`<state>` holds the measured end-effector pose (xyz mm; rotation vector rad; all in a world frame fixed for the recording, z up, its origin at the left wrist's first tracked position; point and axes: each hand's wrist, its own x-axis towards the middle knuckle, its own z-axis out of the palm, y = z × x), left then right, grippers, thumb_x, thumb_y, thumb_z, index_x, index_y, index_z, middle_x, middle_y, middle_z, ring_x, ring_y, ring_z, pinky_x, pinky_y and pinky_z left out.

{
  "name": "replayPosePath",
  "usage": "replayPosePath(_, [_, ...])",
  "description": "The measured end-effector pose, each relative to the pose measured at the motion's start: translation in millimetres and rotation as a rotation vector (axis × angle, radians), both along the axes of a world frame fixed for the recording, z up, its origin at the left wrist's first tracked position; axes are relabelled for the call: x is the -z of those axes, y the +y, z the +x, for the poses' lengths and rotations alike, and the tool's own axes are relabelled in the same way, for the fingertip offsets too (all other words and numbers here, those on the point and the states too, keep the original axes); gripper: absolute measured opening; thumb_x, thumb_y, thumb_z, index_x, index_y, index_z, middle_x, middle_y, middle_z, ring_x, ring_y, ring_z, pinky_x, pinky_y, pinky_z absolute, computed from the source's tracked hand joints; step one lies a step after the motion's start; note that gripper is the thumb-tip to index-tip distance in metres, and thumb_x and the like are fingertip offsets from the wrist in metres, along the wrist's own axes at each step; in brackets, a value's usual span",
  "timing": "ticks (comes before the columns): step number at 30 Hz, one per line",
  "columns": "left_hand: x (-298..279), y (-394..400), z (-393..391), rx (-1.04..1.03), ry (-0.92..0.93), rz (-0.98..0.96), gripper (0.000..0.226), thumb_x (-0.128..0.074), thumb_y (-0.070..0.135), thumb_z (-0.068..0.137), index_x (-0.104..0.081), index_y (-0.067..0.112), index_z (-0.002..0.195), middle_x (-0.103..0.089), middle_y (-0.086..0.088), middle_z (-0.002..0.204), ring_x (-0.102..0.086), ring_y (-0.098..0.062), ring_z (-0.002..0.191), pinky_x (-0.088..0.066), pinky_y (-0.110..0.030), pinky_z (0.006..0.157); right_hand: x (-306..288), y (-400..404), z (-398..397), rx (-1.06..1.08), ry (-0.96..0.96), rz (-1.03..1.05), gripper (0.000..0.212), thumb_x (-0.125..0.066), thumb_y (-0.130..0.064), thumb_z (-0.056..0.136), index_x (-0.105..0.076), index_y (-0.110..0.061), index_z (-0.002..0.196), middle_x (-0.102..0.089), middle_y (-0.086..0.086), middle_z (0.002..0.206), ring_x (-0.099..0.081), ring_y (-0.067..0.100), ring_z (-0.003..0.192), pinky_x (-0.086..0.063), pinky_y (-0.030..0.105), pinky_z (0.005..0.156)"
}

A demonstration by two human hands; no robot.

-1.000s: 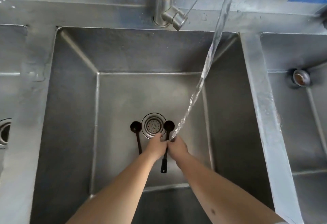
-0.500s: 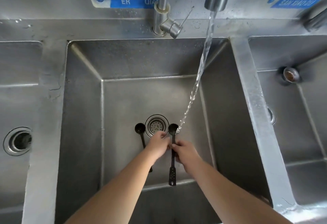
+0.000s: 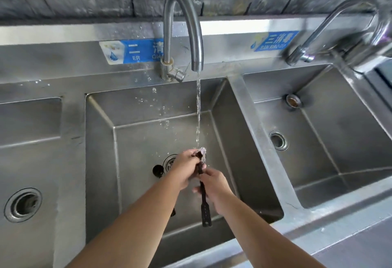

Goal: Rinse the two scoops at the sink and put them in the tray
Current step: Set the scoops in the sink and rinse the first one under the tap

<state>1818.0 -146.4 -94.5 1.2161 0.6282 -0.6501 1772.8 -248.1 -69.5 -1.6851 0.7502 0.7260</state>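
Both hands held one black scoop (image 3: pixel 204 202) over the middle sink (image 3: pixel 148 102): the left hand (image 3: pixel 186 167) gripped its bowl end under the running water (image 3: pixel 198 108), the right hand (image 3: pixel 214 185) closed round the handle. The second scoop (image 3: pixel 158 170) lay on the sink floor, left of the drain (image 3: pixel 169 161)

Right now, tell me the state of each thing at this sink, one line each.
Faucet: running, stream falling into the middle basin.
Held scoop: gripped by both hands, bowl under the stream.
Other scoop: lying on the basin floor beside the drain.
Left hand: closed near the bowl.
Right hand: closed on the handle.
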Motion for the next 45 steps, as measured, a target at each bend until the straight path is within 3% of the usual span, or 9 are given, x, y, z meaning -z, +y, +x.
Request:
replayPosePath(6, [-13, -12, 15, -0.121, -0.046, 0.218, 0.024, -0.053, -0.007, 0.086, -0.059, 0.012, 0.073, -0.063, -0.011, 0.07, -0.067, -0.021, 0.051, -0.054, -0.025, 0.05, -19, -13, -8, 0.044, -0.056, 0.117, 0.013, -0.052, -0.011, 0.096, -0.06, -0.007, 0.086, -0.054, 0.005, 0.058, -0.057, 0.022, 0.048, -0.039, 0.027, 0.041])
replayPosePath(11, [-23, -18, 10, -0.151, -0.013, 0.126, 0.011, -0.049, 0.008, 0.095, -0.058, 0.012, 0.089, -0.062, -0.012, 0.068, -0.062, -0.026, 0.054, -0.054, -0.033, 0.052, -30, -27, -5, -0.076, -0.129, 0.093, 0.026, -0.047, -0.006, 0.094, -0.058, -0.009, 0.07, -0.051, 0.002, 0.054, -0.042, 0.013, 0.037, -0.032, 0.028, 0.039])
replayPosePath(16, [-40, -19, -3, -0.21, -0.061, -0.041, 0.022, -0.046, 0.022, 0.097, -0.06, 0.005, 0.098, -0.067, -0.011, 0.083, -0.066, -0.023, 0.075, -0.048, -0.035, 0.069, -36, -25, 6, -0.116, -0.153, 0.147, 0.025, -0.049, -0.012, 0.095, -0.063, -0.008, 0.074, -0.053, 0.005, 0.055, -0.042, 0.016, 0.041, -0.035, 0.03, 0.042])
replayPosePath(18, [-47, -14, -5, -0.174, -0.1, -0.045, 0.029, -0.049, 0.025, 0.092, -0.062, 0.0, 0.098, -0.064, -0.015, 0.089, -0.063, -0.028, 0.071, -0.05, -0.037, 0.062, -39, -22, 12, -0.105, -0.162, 0.18, 0.025, -0.051, -0.014, 0.095, -0.066, -0.008, 0.077, -0.053, 0.008, 0.054, -0.041, 0.018, 0.041, -0.036, 0.03, 0.043])
replayPosePath(22, [-61, -5, 3, -0.163, -0.159, -0.04, 0.024, -0.046, 0.013, 0.098, -0.059, -0.007, 0.101, -0.059, -0.019, 0.084, -0.051, -0.029, 0.044, -0.045, -0.032, 0.037, -47, -14, 31, -0.099, -0.185, 0.244, 0.023, -0.049, -0.01, 0.098, -0.066, -0.002, 0.086, -0.053, 0.008, 0.056, -0.043, 0.016, 0.041, -0.037, 0.027, 0.042])
replayPosePath(26, [-70, -5, 11, -0.165, -0.197, 0.042, 0.014, -0.05, 0.004, 0.095, -0.063, 0.006, 0.101, -0.068, -0.016, 0.098, -0.05, -0.024, 0.048, -0.043, -0.031, 0.042, -52, -11, 50, -0.083, -0.234, 0.296, 0.02, -0.05, -0.009, 0.099, -0.066, -0.002, 0.088, -0.055, 0.009, 0.064, -0.049, 0.015, 0.048, -0.039, 0.025, 0.046])
replayPosePath(36, [-98, 14, 47, -0.221, -0.313, 0.136, 0.022, -0.053, 0.003, 0.095, -0.068, 0.017, 0.102, -0.074, 0.001, 0.094, -0.063, -0.016, 0.064, -0.048, -0.03, 0.057, -74, 4, 95, -0.119, -0.309, 0.429, 0.02, -0.05, -0.003, 0.099, -0.066, -0.005, 0.087, -0.066, 0.009, 0.074, -0.063, 0.009, 0.054, -0.048, 0.015, 0.048])
replayPosePath(39, [-104, 20, 57, -0.259, -0.346, 0.126, 0.022, -0.052, 0.002, 0.095, -0.069, 0.017, 0.096, -0.074, -0.002, 0.093, -0.065, -0.011, 0.056, -0.048, -0.025, 0.049, -79, 10, 107, -0.093, -0.296, 0.6, 0.022, -0.043, 0.006, 0.098, -0.064, 0.002, 0.094, -0.067, 0.016, 0.078, -0.066, 0.017, 0.062, -0.053, 0.024, 0.058])
replayPosePath(45, [-112, 34, 77, -0.31, -0.367, 0.101, 0.028, -0.052, 0.001, 0.094, -0.064, 0.002, 0.119, -0.072, -0.013, 0.097, -0.064, -0.012, 0.049, -0.043, -0.022, 0.04, -91, 20, 125, -0.071, -0.233, 0.719, 0.027, -0.039, 0.008, 0.097, -0.064, 0.0, 0.091, -0.071, 0.009, 0.068, -0.065, 0.018, 0.058, -0.044, 0.025, 0.053])
